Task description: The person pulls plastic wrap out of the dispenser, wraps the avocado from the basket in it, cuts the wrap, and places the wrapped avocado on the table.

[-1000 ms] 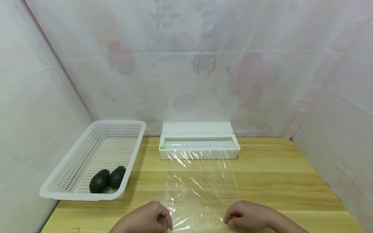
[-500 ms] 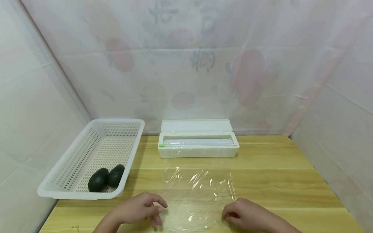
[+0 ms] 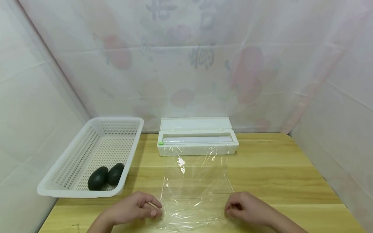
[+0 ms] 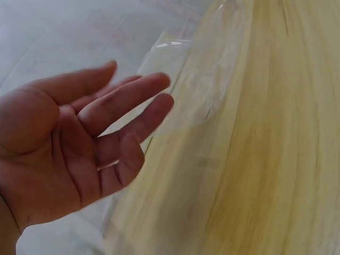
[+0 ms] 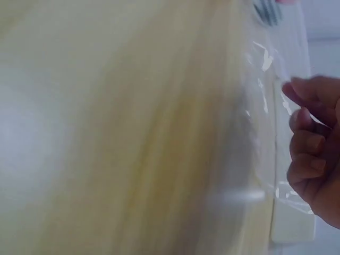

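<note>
A sheet of clear plastic wrap (image 3: 195,194) stretches from the open white dispenser box (image 3: 198,149) down toward me over the wooden table. At its left edge is my left hand (image 3: 137,208), fingers loosely spread and apart from the film. The left wrist view shows that hand's palm (image 4: 69,143) with nothing in it, the film's edge behind the fingertips. On the other side my right hand (image 3: 247,208) pinches the film's right edge with curled fingers. In the right wrist view the film runs up to the right hand (image 5: 319,143); the exact contact is hard to see.
A white perforated basket (image 3: 135,142) with two dark green avocado-like fruits (image 3: 98,178) stands at the left. The dispenser box has its lid (image 3: 196,123) raised, a roll (image 3: 198,139) inside and a green slider (image 3: 160,143) at its left end. Cloth walls surround the table (image 3: 276,174).
My left hand has let go of the film's left corner and moved left, its fingers loosening. The film sagged and shifted. My right hand stays at the right edge.
</note>
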Tool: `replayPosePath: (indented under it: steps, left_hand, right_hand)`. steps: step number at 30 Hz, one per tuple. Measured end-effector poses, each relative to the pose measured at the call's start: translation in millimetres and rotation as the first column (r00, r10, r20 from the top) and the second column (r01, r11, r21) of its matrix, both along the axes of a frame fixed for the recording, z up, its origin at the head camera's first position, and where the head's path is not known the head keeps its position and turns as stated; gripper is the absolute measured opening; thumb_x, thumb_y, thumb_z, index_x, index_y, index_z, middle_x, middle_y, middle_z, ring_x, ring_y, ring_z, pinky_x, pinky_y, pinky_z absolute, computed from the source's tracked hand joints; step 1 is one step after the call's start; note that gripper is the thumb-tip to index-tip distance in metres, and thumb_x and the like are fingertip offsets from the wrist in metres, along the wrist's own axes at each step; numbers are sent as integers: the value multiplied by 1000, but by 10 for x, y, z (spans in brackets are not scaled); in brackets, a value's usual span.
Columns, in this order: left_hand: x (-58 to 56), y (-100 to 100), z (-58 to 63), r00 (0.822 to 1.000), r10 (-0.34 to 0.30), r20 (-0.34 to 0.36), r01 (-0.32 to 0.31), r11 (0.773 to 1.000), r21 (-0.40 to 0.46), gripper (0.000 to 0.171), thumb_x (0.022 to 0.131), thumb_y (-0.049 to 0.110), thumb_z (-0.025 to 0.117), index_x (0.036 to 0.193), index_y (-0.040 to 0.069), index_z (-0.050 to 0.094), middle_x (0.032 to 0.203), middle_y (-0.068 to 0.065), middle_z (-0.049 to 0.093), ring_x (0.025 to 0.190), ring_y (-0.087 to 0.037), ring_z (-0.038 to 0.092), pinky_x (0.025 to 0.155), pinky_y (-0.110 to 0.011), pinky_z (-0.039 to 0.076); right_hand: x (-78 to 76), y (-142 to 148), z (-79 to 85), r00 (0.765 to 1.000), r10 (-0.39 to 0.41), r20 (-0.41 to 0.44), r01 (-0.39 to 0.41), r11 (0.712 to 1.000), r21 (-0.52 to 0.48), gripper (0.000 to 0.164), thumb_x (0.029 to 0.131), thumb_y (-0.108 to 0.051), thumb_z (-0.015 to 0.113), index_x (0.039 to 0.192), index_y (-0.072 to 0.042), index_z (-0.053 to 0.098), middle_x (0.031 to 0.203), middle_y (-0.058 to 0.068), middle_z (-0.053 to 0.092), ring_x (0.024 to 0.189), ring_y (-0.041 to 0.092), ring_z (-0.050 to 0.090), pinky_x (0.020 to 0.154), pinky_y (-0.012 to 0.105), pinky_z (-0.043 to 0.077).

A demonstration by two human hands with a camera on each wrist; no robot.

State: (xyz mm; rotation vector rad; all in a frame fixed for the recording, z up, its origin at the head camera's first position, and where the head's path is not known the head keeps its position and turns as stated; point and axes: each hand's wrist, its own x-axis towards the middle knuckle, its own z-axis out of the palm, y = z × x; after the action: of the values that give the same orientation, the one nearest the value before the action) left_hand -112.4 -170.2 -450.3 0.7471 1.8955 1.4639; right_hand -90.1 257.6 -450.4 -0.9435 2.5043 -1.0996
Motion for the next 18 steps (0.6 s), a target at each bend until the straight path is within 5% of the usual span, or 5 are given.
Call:
replayPosePath:
  steps: [3, 5, 8, 12, 18]
  left_hand:
    - [-68, 105, 46, 997, 82, -14, -82, 997, 11, 32, 99, 19, 59, 122, -3, 62, 109, -17, 72, 88, -19, 68, 68, -31, 57]
    - [-174, 248, 65, 982, 187, 17, -188, 982, 34, 41, 99, 24, 58, 129, -4, 57, 117, -20, 68, 96, -29, 68, 76, -37, 58]
    - [-411, 501, 47, 938, 332, 97, -340, 937, 75, 53, 99, 30, 57, 138, -5, 48, 130, -24, 60, 110, -38, 63, 88, -43, 56]
    - [-720, 737, -55, 866, 463, 189, -483, 872, 75, 57, 99, 26, 56, 142, -8, 41, 135, -25, 55, 118, -37, 59, 91, -41, 55]
    - [-953, 821, -239, 774, 600, 202, -617, 786, 27, 50, 100, 17, 54, 140, -11, 43, 134, -27, 55, 119, -37, 58, 90, -37, 56]
  right_hand:
    - [-197, 15, 46, 973, -194, 123, 200, 979, -39, 17, 97, -16, 62, 108, -8, 71, 80, 0, 65, 64, 3, 55, 54, 25, 51]
    - [-368, 0, 47, 913, -324, 247, 353, 932, -81, 28, 97, -15, 59, 120, 0, 65, 83, 10, 66, 63, 10, 58, 55, 28, 53]
    - [-619, -60, 10, 802, -414, 430, 519, 839, -160, 40, 98, -13, 55, 132, 9, 53, 96, 21, 67, 71, 20, 64, 62, 34, 59]
    - [-833, -122, -86, 703, -472, 533, 638, 749, -178, 46, 99, -11, 53, 138, 13, 45, 112, 22, 67, 83, 20, 68, 72, 35, 60]
    - [-937, -122, -173, 641, -572, 512, 717, 684, -134, 41, 99, -8, 53, 135, 10, 49, 120, 23, 66, 85, 15, 68, 72, 29, 60]
